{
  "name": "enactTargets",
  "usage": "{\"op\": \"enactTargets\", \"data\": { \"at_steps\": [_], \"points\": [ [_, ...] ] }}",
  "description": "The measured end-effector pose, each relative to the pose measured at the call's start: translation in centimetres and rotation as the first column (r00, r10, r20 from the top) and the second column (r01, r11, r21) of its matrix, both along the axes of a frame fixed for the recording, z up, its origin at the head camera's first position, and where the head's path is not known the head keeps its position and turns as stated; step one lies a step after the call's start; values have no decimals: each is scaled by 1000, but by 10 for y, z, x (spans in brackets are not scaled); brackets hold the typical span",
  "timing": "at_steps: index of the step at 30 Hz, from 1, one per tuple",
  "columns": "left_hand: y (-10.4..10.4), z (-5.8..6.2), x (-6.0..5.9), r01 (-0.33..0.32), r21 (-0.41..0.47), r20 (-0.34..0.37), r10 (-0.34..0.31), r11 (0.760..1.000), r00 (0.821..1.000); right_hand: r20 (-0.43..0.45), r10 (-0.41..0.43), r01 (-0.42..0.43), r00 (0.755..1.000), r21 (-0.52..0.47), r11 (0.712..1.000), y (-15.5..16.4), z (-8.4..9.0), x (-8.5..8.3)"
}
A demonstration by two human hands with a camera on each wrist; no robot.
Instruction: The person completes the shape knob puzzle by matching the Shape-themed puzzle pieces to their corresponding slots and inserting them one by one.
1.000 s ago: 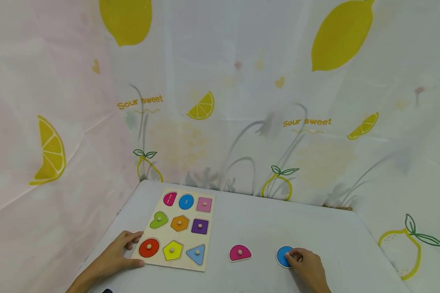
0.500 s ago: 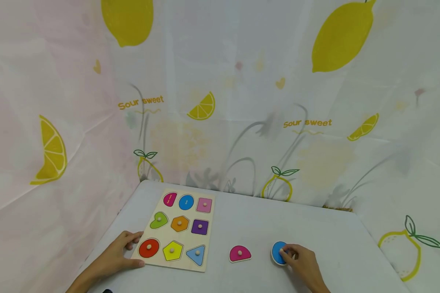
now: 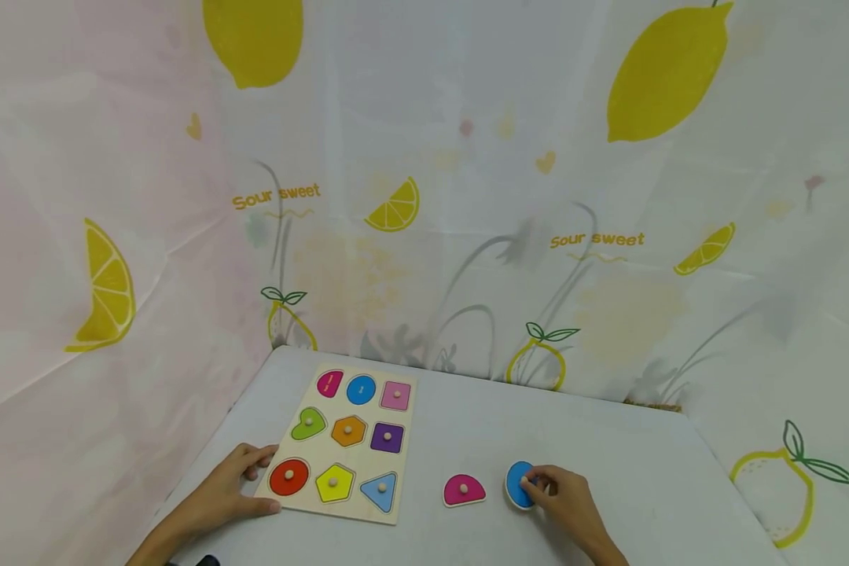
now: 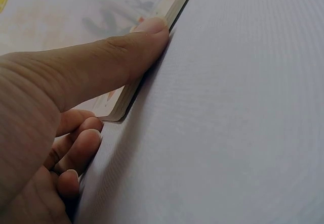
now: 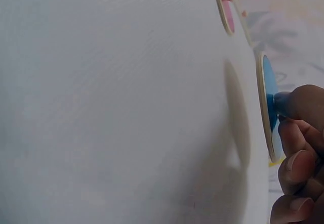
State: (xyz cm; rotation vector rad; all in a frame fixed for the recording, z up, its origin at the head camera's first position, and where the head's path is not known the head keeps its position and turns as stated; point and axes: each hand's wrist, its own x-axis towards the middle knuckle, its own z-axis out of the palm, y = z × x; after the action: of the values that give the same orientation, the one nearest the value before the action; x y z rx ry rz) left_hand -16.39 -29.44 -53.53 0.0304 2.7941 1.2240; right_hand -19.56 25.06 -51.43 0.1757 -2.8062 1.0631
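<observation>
A wooden shape puzzle board (image 3: 397,454) lies on the grey table at the left, with coloured knob pieces set in it. My left hand (image 3: 228,494) rests on its near left corner; its thumb (image 4: 114,64) presses along the board's edge (image 4: 172,11). A pink half-round piece (image 3: 463,489) lies loose on the table to the right of the board. My right hand (image 3: 559,495) pinches the knob of a blue oval piece (image 3: 517,483), which is lifted off the table and tilted. In the right wrist view the blue oval piece (image 5: 268,110) hangs edge-on above its shadow.
The grey table (image 3: 608,456) is walled by a lemon-print curtain (image 3: 467,196) at the back and both sides. The board's top row shows pink and blue recesses (image 3: 345,386) with no knobs.
My right hand has lifted the blue oval off the table and carried it left, closer to the pink piece. The left hand has stayed on the board.
</observation>
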Motion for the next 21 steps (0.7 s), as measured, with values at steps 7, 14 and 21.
{"op": "enactTargets", "data": {
  "at_steps": [7, 14, 21],
  "points": [
    [1, 2, -1, -13, -3, 6, 13, 1000, 1000, -31, 26, -26, 999, -18, 999, -9, 2, -6],
    [4, 3, -1, -35, 0, 20, 35, 999, 999, -41, 54, -55, 998, -20, 998, -16, 2, -12],
    [4, 2, 2, -36, 17, 9, 35, 999, 999, -55, 96, -98, 994, -39, 994, -24, 1, -20]
  ]
}}
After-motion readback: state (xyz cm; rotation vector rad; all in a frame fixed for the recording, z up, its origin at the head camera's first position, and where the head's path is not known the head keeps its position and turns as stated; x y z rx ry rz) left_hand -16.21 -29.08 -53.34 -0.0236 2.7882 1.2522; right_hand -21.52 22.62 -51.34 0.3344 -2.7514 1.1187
